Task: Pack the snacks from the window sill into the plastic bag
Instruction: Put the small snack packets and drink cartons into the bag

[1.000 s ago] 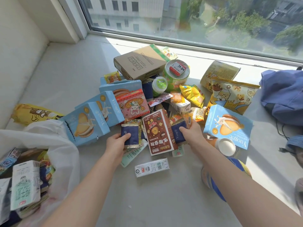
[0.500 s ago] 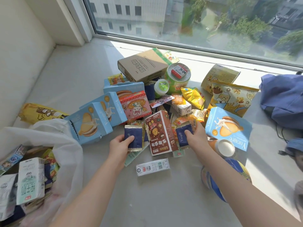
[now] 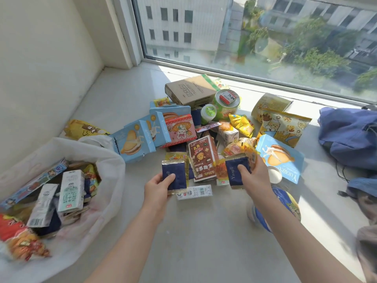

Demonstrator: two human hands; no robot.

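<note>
The pale stone window sill (image 3: 204, 231) carries a white translucent plastic bag (image 3: 110, 160), part-filled and gaping at the left, with a heap of boxed and bagged snacks (image 3: 202, 158) to its right. At the heap's near edge the left hand (image 3: 157, 188) pinches a flat navy foil packet (image 3: 175, 174). The right hand (image 3: 255, 176) grips a second navy foil packet (image 3: 234, 172) with crinkled yellow wrappers behind it. Both packets' long axes point away from the person. The bag lies leftward, nearer the left hand.

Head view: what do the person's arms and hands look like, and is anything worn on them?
Left hand and right hand are bare; left arm and right arm too, to the frame's edge. No sleeve, glove, watch, bracelet or ring shows.
</note>
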